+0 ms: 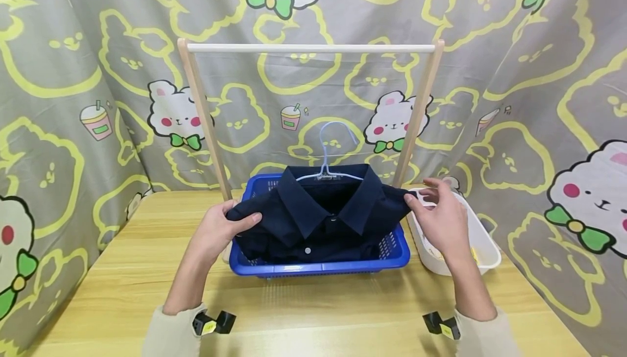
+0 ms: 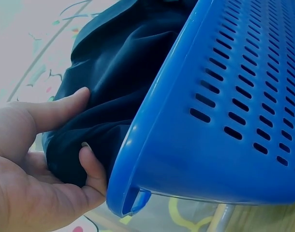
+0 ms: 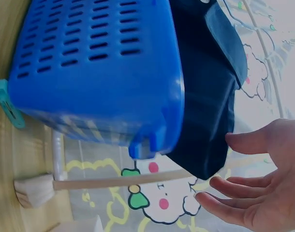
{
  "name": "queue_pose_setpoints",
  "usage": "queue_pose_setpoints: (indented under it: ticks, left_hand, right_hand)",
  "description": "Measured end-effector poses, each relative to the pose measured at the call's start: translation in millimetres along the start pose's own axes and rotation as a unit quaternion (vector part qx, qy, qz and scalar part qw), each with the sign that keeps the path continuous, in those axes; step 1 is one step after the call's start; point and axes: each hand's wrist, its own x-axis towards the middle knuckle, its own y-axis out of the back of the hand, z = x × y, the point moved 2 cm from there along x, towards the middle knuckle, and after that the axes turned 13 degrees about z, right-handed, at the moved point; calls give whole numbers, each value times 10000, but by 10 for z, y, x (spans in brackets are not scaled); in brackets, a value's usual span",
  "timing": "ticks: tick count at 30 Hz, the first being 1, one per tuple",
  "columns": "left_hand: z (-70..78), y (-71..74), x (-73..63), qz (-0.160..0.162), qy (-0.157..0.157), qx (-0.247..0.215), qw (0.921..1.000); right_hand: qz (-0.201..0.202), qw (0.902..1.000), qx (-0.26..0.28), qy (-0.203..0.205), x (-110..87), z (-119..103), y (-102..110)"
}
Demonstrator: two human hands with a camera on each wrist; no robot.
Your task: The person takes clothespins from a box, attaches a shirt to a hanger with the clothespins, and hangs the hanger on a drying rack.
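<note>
A dark navy collared shirt (image 1: 307, 232) lies bunched in a blue slotted basket (image 1: 318, 267), its white-buttoned collar facing me. Out of the collar rises the hook of a light blue hanger (image 1: 324, 150); the rest of the hanger is mostly inside the shirt. My left hand (image 1: 215, 232) holds the shirt's shoulder at the left, thumb on top and fingers curled beneath, as the left wrist view shows. At the other shoulder my right hand (image 3: 263, 179) has its thumb against the cloth edge. Its fingers are spread and fairly straight, close to the shoulder's tip.
A wooden rack with a white crossbar (image 1: 311, 48) stands behind the basket. Right of the basket sits a white bin (image 1: 482, 237) with small yellowish things inside. A teal clip-like piece (image 3: 9, 104) is by the basket's base. Patterned curtains (image 1: 313, 90) surround the wooden table (image 1: 313, 313).
</note>
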Motion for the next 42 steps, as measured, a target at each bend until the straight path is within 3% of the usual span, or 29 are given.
queue_pose_setpoints:
  ticks: [13,23,35,42]
  left_hand:
    - [5,6,-7,36,73,56,10000]
    - [-21,9,2,47,74,98,9999]
    - [-4,9,4,19,33,-6,10000]
    - [-2,1,3,-3,26,30,10000]
  right_hand:
    - [47,9982,-326,-509,134,308,130]
    - [-204,9963,-818,-174,197,628,-71]
    - [-1177,9839,-1341,-122,198,875,-232]
    - [-1898,9674,-1668,-152,191,1006,-333]
